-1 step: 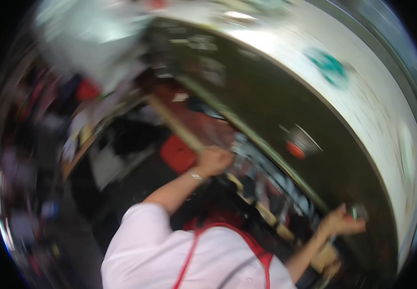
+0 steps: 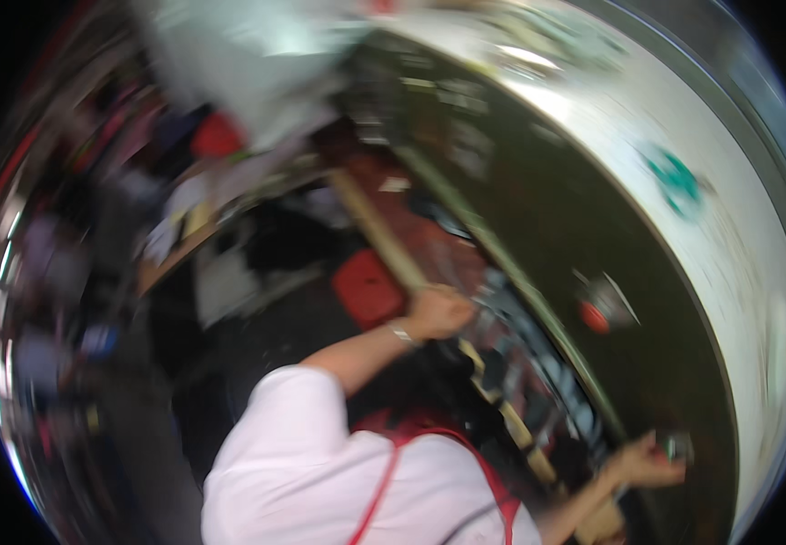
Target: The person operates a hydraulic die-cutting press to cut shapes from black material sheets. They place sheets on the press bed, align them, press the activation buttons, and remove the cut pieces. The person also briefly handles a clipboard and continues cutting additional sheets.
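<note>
The picture is smeared by motion. My left hand (image 2: 443,312), a band on its wrist, is closed at a pale wooden rail (image 2: 370,222). What its curled fingers hold, if anything, is hidden. Behind the rail lies a long reddish-brown tray or drawer (image 2: 420,222) with mixed small items in it. At the lower right my right hand (image 2: 645,463) reaches over a dark green panel (image 2: 538,200). Its thumb and fingers are beside a small shiny round thing (image 2: 677,445) with a green spot; whether they grip it is too blurred to tell.
A red-tipped, cup-like metal thing (image 2: 606,304) is on the green panel. Beyond it curves a white surface (image 2: 584,113) with a teal object (image 2: 675,177). A pale plastic bag (image 2: 248,54) hangs at the upper left, and a red seat-like object (image 2: 368,288) is left of my left hand.
The whole view has shifted, so most things stand farther right and lower in the picture. My hands keep about the same places against the rail and the panel.
</note>
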Demonstrator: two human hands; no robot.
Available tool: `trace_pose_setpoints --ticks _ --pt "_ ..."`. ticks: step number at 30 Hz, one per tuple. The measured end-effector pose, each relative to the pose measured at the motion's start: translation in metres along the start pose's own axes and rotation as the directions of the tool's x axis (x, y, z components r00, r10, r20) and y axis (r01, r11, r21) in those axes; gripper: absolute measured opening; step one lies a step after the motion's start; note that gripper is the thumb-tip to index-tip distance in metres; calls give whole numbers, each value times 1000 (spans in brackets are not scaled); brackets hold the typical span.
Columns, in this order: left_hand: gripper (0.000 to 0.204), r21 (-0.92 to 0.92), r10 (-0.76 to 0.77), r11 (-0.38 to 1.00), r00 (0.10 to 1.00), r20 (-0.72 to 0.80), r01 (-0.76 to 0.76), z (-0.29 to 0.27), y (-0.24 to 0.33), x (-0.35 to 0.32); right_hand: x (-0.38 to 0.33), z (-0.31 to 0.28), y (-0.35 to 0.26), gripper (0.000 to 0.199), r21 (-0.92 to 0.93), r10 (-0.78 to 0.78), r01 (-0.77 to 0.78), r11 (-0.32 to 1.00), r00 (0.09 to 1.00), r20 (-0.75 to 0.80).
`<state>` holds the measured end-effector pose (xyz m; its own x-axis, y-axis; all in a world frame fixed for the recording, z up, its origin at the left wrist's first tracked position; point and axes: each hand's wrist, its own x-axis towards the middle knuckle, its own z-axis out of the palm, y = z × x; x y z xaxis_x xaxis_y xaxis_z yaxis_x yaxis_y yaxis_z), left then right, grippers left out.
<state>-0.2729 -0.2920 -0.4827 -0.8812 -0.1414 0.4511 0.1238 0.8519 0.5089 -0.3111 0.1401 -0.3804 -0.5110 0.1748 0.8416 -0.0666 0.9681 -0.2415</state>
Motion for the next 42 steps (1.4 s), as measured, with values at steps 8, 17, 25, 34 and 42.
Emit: trace_pose_setpoints --ticks 8,17,25,34,42 --pt "32 -21 -77 997 994 -76 76 -31 -4 17 -64 -52 18 75 -87 120 -119 989 993 13" --pt "25 -112 -100 990 991 -88 90 -23 -15 -21 -117 -73 27 58 23 110 -113 993 986 122" --pt "27 -8 -50 999 999 -12 50 -94 -7 -100 -118 -109 -9 41 168 53 -102 980 960 273" --pt "30 233 -35 973 986 165 -4 -122 -21 -155 -150 -91 -109 79 -7 264 -287 958 869 420" --pt "27 170 -45 985 947 318 -10 -120 -43 -170 -118 -123 -49 82 458 655 -888 -35 326 681"
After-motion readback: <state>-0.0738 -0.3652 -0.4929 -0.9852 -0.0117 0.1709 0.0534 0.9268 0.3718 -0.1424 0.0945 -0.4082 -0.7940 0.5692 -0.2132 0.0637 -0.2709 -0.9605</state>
